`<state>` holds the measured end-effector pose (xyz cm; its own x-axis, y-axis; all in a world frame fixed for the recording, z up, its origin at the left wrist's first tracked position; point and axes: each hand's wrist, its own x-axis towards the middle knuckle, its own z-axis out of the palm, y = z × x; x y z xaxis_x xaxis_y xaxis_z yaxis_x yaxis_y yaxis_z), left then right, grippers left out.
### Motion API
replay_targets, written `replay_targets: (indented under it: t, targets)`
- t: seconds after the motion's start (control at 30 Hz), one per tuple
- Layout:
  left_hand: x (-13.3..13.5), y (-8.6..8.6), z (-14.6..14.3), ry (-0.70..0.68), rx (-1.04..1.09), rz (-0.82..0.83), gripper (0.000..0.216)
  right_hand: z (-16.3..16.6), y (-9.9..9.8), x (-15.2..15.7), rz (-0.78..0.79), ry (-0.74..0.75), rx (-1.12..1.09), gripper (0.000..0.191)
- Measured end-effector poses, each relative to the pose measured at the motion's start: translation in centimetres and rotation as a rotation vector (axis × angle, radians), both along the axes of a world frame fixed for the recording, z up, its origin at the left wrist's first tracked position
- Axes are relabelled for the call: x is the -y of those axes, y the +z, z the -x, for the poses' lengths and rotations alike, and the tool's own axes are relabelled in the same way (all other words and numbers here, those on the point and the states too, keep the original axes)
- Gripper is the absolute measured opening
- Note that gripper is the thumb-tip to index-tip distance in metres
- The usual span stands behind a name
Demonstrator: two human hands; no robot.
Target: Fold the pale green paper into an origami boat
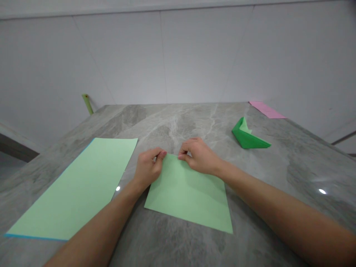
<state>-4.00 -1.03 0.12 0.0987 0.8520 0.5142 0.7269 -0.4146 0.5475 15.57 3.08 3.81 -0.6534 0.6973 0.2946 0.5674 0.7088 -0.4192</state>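
Note:
A light green sheet of paper (191, 200) lies in front of me, its near edge slanting down to the right. My left hand (150, 166) pinches its far left corner between thumb and fingers. Along the same far edge, a little to the right, my right hand (198, 155) grips the paper with thumb and curled fingertips. A short stretch of the edge shows between the two hands. The far right corner is hidden under my right hand and forearm.
Larger light green sheets (80, 189) with blue showing at their edges lie on the left. A folded green paper shape (249, 138) stands at the back right, with pink paper (266, 109) beyond it. The grey marbled table (172, 122) meets a white wall.

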Motion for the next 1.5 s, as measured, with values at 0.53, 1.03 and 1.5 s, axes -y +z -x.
replay_targets:
  t: [0.53, 1.03, 1.5]
  targets:
    - [-1.2, 0.6, 2.3, 0.321, 0.115, 0.038, 0.032, -7.1, 3.7, -4.1, 0.197, 0.004, 0.415, 0.018]
    - [-0.4, 0.2, 0.1, 0.01, 0.255, 0.207, 0.02, -2.6, 3.0, -1.9, 0.11, -0.052, 0.004, 0.013]
    - [0.2, 0.1, -0.1, -0.19, 0.314, 0.224, 0.015, 0.3, 0.6, 0.3, 0.18, 0.053, -0.227, 0.011]
